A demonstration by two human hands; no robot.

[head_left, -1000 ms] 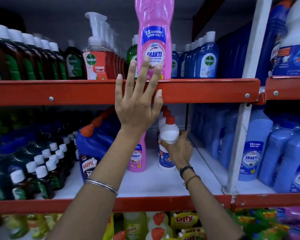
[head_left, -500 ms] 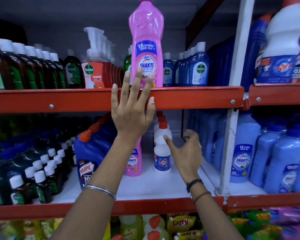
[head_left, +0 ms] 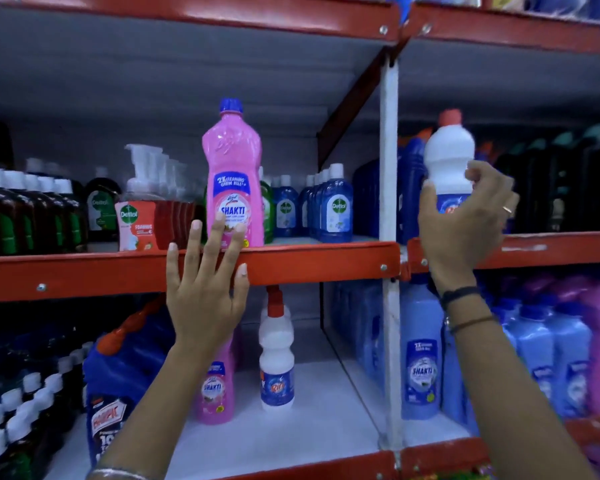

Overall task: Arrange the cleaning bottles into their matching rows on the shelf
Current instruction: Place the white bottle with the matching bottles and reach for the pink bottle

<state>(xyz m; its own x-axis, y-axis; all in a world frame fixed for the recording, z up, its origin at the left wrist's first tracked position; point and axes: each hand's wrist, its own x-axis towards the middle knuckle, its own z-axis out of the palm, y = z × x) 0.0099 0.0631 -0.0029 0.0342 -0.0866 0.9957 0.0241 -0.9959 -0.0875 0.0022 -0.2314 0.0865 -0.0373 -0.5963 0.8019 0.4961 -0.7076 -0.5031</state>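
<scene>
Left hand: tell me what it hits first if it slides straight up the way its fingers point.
Probably the pink Shakti bottle: the left hand lies flat on the red shelf edge, fingertips already overlapping its base, though depth is unclear.

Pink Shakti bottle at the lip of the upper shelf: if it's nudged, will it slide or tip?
The pink Shakti bottle is tall and narrow, so it probably tips rather than slides. It stands at the red shelf edge, so a fall would likely go forward. The left hand is open just below it.
</scene>
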